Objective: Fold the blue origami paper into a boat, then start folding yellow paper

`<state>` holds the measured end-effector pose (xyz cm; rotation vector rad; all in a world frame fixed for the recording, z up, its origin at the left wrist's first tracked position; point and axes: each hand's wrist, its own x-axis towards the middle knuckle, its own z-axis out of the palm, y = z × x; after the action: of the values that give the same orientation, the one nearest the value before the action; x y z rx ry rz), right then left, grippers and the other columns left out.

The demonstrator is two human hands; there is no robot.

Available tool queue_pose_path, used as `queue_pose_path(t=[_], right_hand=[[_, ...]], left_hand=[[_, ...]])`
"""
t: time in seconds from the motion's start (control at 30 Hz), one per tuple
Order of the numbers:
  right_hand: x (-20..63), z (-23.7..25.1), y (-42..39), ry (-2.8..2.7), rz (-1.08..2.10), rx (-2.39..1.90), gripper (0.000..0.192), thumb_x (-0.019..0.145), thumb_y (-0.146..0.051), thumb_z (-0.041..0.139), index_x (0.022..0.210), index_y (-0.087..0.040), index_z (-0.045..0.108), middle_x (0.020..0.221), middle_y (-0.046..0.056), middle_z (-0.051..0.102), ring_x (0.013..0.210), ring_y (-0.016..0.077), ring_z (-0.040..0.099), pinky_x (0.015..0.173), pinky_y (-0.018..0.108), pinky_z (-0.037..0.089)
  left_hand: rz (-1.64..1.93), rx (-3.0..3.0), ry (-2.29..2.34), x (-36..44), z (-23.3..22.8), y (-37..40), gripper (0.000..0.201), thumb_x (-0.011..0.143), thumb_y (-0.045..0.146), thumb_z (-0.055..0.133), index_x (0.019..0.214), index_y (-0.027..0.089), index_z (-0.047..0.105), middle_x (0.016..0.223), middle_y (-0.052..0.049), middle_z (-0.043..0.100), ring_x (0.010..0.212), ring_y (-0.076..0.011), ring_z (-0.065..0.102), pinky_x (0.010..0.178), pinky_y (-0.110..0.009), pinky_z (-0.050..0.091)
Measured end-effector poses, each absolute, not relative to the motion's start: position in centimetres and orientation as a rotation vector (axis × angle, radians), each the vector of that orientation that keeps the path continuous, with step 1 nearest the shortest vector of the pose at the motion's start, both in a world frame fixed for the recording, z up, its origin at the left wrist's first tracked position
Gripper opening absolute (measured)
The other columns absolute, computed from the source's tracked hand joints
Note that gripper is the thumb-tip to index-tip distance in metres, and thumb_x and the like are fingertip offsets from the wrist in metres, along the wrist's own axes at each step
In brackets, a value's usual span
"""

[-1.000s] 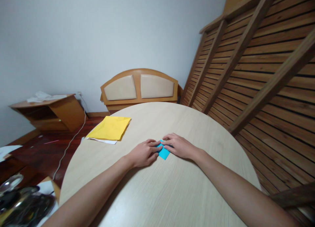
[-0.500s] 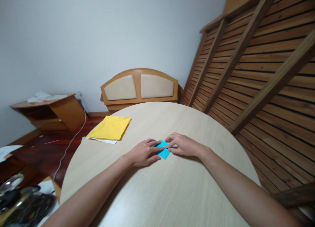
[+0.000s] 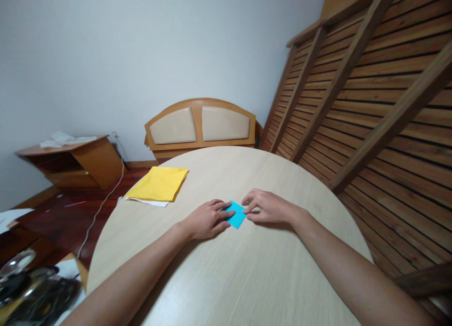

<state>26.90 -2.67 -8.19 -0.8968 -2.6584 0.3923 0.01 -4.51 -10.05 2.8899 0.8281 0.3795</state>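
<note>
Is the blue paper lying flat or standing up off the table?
Flat: the blue paper lies on the table, with the left hand over its left side and the right hand at its right corner.

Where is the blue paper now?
In the head view, below, slightly right of centre, the blue paper lies on the table, partly under the left hand, its right corner at the right hand.

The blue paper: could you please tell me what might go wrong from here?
The blue paper might skew if the left hand, resting on it, slips. The right hand, at its right corner, could bend that corner. The yellow paper, by the edge of the table, might fall if bumped.
</note>
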Motion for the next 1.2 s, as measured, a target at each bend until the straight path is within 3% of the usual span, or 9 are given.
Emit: queue_pose_path(t=[0.23,0.53,0.97,1.2], right_hand=[[26.4,-8.3,-3.0,-2.675,0.412,-0.881,0.018,0.084,-0.024,0.063,0.092,-0.025,0.079,0.112,0.006,0.072,0.105,0.0235,0.062,0.093,0.034,0.045],[27.1,-8.2,-2.5,-2.664,0.439,-0.934,0.021,0.083,-0.023,0.064,0.096,-0.023,0.080,0.109,0.006,0.074,0.099,0.0225,0.065,0.091,0.033,0.046],[27.8,-9.1,-1.4,-2.641,0.451,-0.996,0.021,0.088,-0.028,0.060,0.093,-0.021,0.080,0.109,0.007,0.074,0.097,0.0218,0.066,0.088,0.031,0.046],[27.7,-9.1,-1.4,-2.591,0.576,-0.986,0.019,0.087,-0.028,0.062,0.094,-0.021,0.079,0.094,0.007,0.076,0.084,0.0207,0.067,0.077,0.030,0.046]], left_hand=[[0.396,2.890,0.820,0.3,-10.0,-4.5,0.040,0.100,0.038,0.045,0.135,0.024,0.057,0.140,-0.012,0.056,0.128,-0.0288,0.051,0.108,-0.047,0.042],[0.432,2.898,0.755,-0.5,-10.2,-3.6,0.030,0.100,0.034,0.048,0.119,0.023,0.068,0.131,-0.010,0.064,0.117,-0.0245,0.059,0.099,-0.041,0.049],[0.399,2.931,0.705,-1.0,-10.6,-3.0,0.032,0.102,0.032,0.044,0.121,0.022,0.068,0.134,-0.008,0.063,0.118,-0.0237,0.060,0.098,-0.039,0.051],[0.388,2.921,0.716,-1.1,-10.3,-3.2,0.033,0.102,0.032,0.045,0.125,0.023,0.066,0.138,-0.008,0.060,0.122,-0.0246,0.057,0.102,-0.041,0.049]])
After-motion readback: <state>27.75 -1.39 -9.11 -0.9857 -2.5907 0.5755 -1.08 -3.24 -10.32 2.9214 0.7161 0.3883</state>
